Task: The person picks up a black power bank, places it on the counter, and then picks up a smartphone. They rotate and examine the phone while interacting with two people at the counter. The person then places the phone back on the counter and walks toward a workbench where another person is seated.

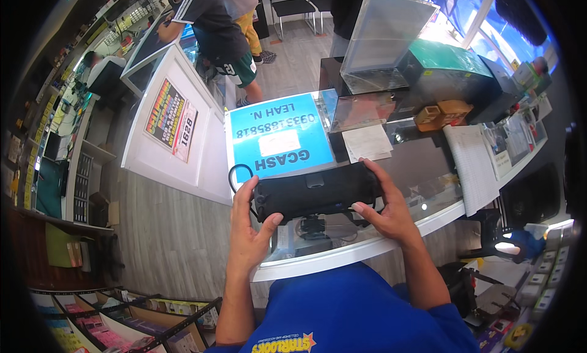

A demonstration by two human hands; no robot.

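Between my two hands I hold a black cylindrical portable speaker (pixel 309 193) lengthwise over a glass-topped counter (pixel 422 163). My left hand (pixel 249 215) grips its left end, thumb toward me and fingers on the far side. A dark carrying loop (pixel 235 175) sticks out at that end. Around the right end closes my right hand (pixel 388 207), its thumb along the near edge. Just beyond the speaker lies a bright blue printed sheet (pixel 278 139) on the counter. Below the speaker, dark items show through the glass.
White papers (pixel 367 142), a small brown cardboard box (pixel 451 113) and a clear-lidded case (pixel 385 35) stand farther right. A spread notebook (pixel 471 166) lies at the right edge. A white gate panel (pixel 177 126) is at left. A person in dark clothes (pixel 214 32) leans on a counter beyond.
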